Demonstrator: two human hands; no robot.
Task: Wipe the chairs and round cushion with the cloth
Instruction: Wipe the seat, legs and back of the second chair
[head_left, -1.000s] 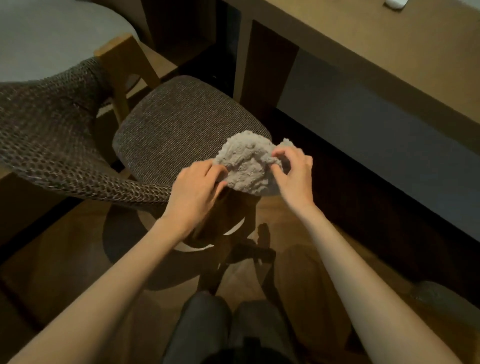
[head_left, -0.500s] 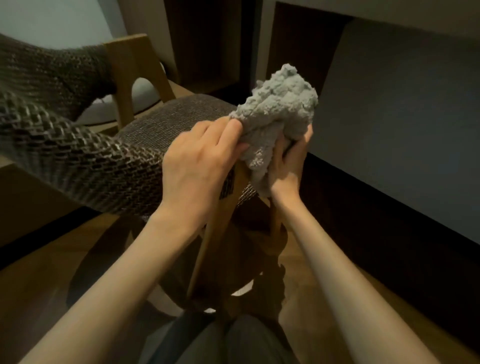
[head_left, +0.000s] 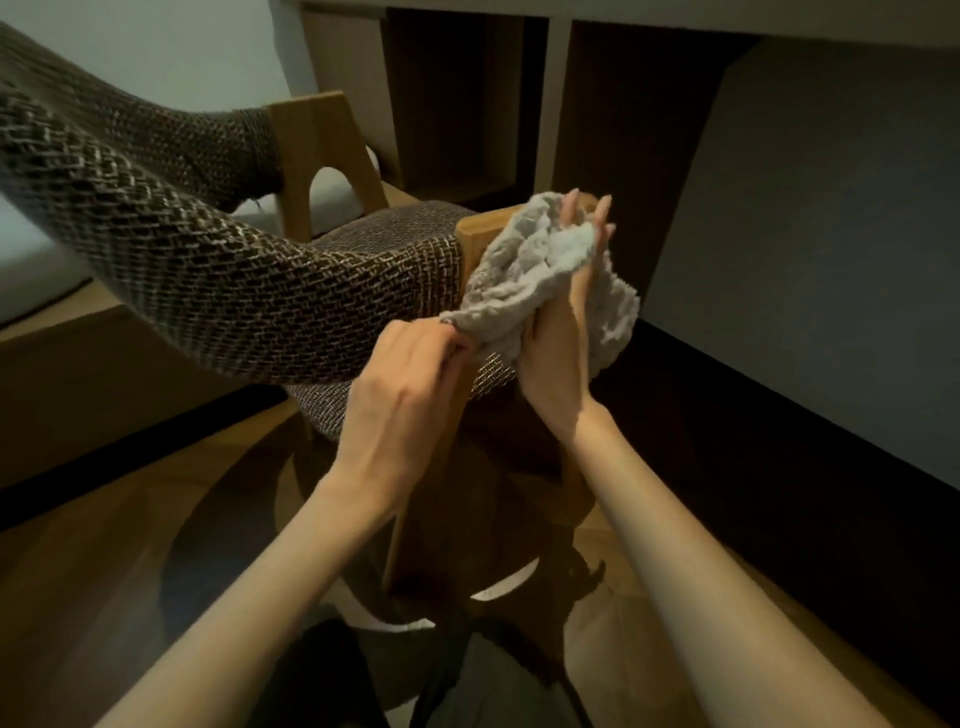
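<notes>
Hands close together beside a chair (head_left: 395, 228), seen from a head camera in dim light. The left hand (head_left: 405, 384) pinches one corner of a fluffy grey cloth (head_left: 514, 275) between thumb and curled fingers. The right hand (head_left: 558, 358) stands upright with its fingers straight, and the cloth is bunched against its palm and spills round behind it. The cloth hangs at the wooden post (head_left: 470, 244) where the woven backrest (head_left: 208, 270) ends; whether it touches the wood cannot be told.

Likely risks: the right hand is not gripping, so if the left lets go of its corner the cloth may slide off and drop to the floor (head_left: 104, 545). Wadded like this, the cloth would probably meet the chair in only a small patch and leave parts unwiped. Its loops could also catch on the coarse weave and drag. A pale rounded shape behind the chair may be the cushion, but that is unclear.
</notes>
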